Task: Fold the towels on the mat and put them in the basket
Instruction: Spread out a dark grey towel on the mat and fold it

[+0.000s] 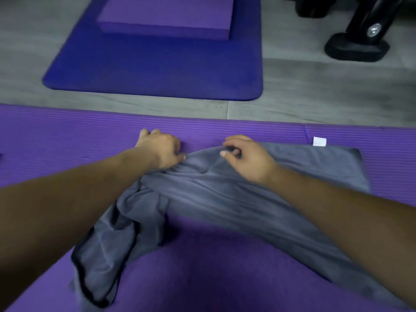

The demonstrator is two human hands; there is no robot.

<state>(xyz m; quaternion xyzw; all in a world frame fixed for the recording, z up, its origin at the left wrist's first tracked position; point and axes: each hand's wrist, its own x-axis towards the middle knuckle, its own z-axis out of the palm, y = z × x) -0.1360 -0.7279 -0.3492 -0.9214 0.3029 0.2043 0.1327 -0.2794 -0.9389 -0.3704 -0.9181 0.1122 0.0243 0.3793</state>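
Note:
A grey towel [225,194] with a dark hem lies rumpled across the purple ribbed mat [56,136]. Its right part is spread flat with a white label [319,141] at the far corner. Its left part is bunched and trails toward me. My left hand [161,149] grips a gathered fold of the towel at its far edge. A short way to the right, my right hand [245,157] pinches the same far edge between thumb and fingers. No basket is in view.
Beyond the mat is grey floor [315,93] with a blue mat [157,68] carrying a purple foam block [166,16]. A black machine foot [358,46] stands at the far right.

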